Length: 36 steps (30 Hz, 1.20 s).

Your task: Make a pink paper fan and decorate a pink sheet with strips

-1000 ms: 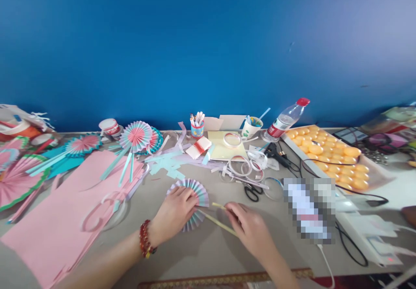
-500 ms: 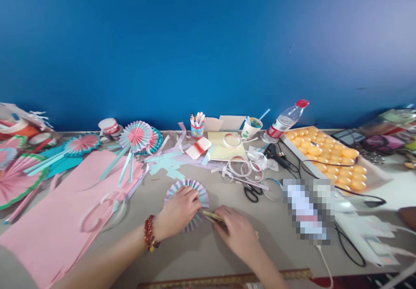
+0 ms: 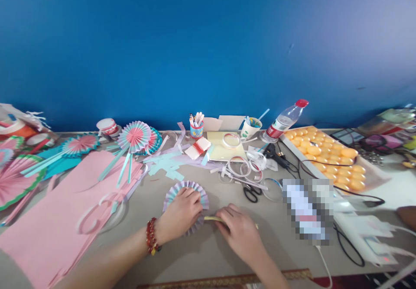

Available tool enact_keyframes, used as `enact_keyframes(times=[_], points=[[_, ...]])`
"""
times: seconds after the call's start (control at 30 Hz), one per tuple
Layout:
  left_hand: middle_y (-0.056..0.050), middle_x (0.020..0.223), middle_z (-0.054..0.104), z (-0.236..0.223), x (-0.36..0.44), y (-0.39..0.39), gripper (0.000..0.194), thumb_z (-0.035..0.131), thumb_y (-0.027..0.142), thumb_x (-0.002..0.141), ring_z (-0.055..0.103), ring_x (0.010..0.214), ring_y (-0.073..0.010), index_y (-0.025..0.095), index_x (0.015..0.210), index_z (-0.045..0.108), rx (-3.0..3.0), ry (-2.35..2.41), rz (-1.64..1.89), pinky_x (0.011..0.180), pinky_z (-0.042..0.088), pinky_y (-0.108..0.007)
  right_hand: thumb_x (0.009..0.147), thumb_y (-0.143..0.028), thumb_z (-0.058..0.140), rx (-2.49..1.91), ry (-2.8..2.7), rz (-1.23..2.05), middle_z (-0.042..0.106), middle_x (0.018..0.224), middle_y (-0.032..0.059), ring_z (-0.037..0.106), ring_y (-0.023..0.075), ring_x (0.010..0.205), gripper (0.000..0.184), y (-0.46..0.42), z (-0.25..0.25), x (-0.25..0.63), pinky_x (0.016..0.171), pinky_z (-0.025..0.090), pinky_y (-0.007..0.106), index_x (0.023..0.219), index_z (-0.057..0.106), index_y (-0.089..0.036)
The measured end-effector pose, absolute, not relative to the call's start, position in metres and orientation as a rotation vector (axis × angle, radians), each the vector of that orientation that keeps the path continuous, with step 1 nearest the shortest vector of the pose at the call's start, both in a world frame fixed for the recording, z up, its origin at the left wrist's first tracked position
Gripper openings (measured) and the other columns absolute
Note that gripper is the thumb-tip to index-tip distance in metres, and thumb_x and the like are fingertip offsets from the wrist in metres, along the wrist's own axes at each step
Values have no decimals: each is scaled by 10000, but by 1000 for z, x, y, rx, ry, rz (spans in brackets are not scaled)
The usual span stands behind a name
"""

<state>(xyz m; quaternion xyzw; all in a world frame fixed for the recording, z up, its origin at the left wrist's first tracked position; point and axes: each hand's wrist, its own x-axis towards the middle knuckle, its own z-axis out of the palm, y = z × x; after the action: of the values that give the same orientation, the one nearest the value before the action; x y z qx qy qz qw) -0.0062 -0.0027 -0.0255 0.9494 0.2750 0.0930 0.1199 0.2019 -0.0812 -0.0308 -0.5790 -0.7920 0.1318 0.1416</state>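
A round pleated paper fan in pale purple and blue lies on the grey table in front of me. My left hand rests over its centre with curled fingers, hiding much of the folds. Just to the right, my right hand is closed around a thin pale-yellow strip. One end of the strip points toward the fan's right edge; the rest disappears under my fingers. Beyond the fan lie light-blue paper pieces and black-handled scissors.
Pink paper sheets cover the left side, with finished fans behind. Tape rolls, a pen cup, a glue gun and a bottle stand farther back. At right are a tray of orange-yellow balls, cables and a blurred-out object.
The yellow strip in my right hand has turned and now lies more level, looking like one thin piece. My left hand stays on the fan; the view has shifted slightly.
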Motion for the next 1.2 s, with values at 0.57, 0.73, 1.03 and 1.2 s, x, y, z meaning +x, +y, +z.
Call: enact_keyframes(times=[0.57,0.73,1.03,1.2], points=[[-16,835,565,-36,-10,-6,157,551,190,933,506,852,-186,169,778,564,2631,898,394,814,383,-337,982,-268,356,-1815,-2126,650,654,736,6,625,171,666,207,-81,-28,212,594,369,248,874,528,-230],[-8,831,568,-40,-11,-7,155,564,180,926,505,849,-179,172,771,556,2612,896,416,819,379,-330,997,-319,350,-1807,-2024,867,664,706,-15,629,155,665,276,-78,-21,215,605,376,234,802,528,-240],[-13,839,573,-39,-12,-7,149,561,175,924,510,855,-181,171,775,564,2581,902,439,829,378,-329,990,-275,367,-1807,-2143,617,655,769,11,625,168,684,230,-78,-30,215,611,373,255,947,589,-232],[-10,836,574,-36,-11,-7,141,564,166,920,511,858,-177,172,780,564,2571,905,450,829,379,-323,963,-210,432,-1782,-2225,438,628,749,12,611,172,694,180,-78,-29,211,613,363,263,863,581,-215]])
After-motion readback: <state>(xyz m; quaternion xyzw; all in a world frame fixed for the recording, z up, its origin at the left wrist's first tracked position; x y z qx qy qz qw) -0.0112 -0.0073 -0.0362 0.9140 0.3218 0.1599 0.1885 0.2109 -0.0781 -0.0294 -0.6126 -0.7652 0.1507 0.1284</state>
